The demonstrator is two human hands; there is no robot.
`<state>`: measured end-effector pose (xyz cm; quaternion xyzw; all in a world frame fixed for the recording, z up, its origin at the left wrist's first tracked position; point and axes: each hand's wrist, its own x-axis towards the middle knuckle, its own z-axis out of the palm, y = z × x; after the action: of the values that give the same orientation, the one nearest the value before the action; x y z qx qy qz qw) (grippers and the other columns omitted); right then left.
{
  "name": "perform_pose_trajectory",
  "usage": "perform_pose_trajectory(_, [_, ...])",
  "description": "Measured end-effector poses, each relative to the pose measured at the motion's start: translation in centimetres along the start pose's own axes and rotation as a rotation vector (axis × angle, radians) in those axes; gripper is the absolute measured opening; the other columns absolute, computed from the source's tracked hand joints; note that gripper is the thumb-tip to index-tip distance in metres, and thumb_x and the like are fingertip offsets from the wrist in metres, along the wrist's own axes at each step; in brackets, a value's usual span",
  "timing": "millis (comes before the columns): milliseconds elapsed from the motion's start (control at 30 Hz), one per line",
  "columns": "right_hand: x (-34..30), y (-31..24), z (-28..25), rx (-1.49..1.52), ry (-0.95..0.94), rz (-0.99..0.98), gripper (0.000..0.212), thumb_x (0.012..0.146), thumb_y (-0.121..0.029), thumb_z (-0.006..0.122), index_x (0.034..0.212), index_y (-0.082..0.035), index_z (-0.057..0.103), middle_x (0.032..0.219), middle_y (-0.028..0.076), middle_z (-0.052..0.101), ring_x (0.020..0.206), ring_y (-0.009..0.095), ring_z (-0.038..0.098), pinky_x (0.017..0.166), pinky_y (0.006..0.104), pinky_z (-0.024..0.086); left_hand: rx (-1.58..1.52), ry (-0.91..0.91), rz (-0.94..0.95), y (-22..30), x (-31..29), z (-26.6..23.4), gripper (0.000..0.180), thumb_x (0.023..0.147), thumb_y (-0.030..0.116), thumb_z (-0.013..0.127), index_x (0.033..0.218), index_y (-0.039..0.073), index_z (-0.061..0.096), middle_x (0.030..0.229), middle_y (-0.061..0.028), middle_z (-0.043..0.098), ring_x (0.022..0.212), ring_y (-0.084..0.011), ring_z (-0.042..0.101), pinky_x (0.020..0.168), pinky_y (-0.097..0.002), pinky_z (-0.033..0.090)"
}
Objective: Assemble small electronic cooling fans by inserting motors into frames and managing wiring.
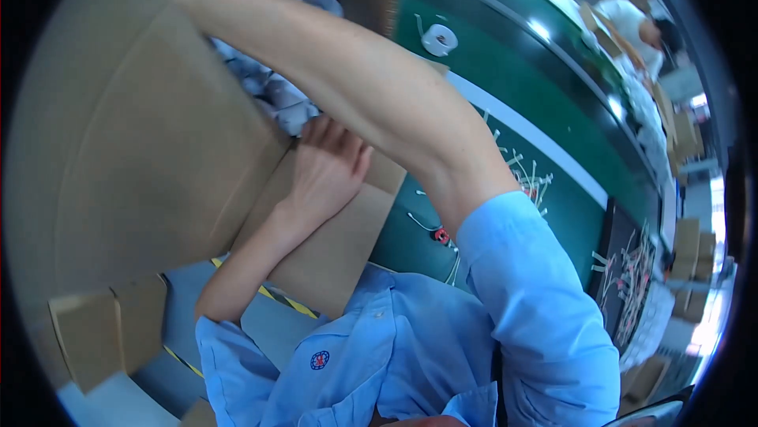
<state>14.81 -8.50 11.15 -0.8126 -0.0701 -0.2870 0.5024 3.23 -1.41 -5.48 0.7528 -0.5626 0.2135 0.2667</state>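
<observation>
A large open cardboard box (150,135) fills the left side, its near flap (324,245) folded down toward me. My left hand (328,160) lies on this flap, with its fingers bent over the box's edge beside several whitish, wrapped-looking objects (288,103). Those objects are blurred, so their kind is unclear. Crossing above my left hand, my right forearm (339,72) stretches to the upper left over the box. My right hand is out of sight past the box's raised flap.
A green worktable (505,56) holds a white roll (439,40), a bundle of cables with connectors (529,178) and a small red part with wires (440,235). A black tray (624,269) of cables stands at right. Another person (632,24) works at the far right.
</observation>
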Motion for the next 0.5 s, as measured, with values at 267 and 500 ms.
perform_pose_trajectory(267, [-11.3, 8.7, -4.6, 0.186, -0.503, 0.21, 0.029, 0.084, -0.02, 0.056, 0.106, -0.001, 0.06, 0.1, 0.008, 0.061, 0.091, 0.019, 0.054, 0.081, 0.0323, 0.044, -0.116, 0.082, -0.02, -0.2, -0.8, 2.0, 0.017, 0.073, 0.02, 0.054, 0.076, 0.004, 0.06, 0.08, -0.0113, 0.057, 0.084, -0.0278, 0.055, 0.075, -0.0419, 0.041])
perform_pose_trajectory(500, [-1.3, 14.3, -3.5, -0.246, -0.657, 0.042, 0.034, 0.087, -0.017, 0.053, 0.113, 0.004, 0.052, 0.112, 0.011, 0.056, 0.101, 0.019, 0.049, 0.087, 0.032, 0.041, 0.121, 0.155, -0.048, 0.6, -1.0, 0.2, 0.018, 0.071, 0.018, 0.054, 0.081, 0.004, 0.061, 0.091, -0.0084, 0.057, 0.092, -0.0211, 0.052, 0.079, -0.0357, 0.038])
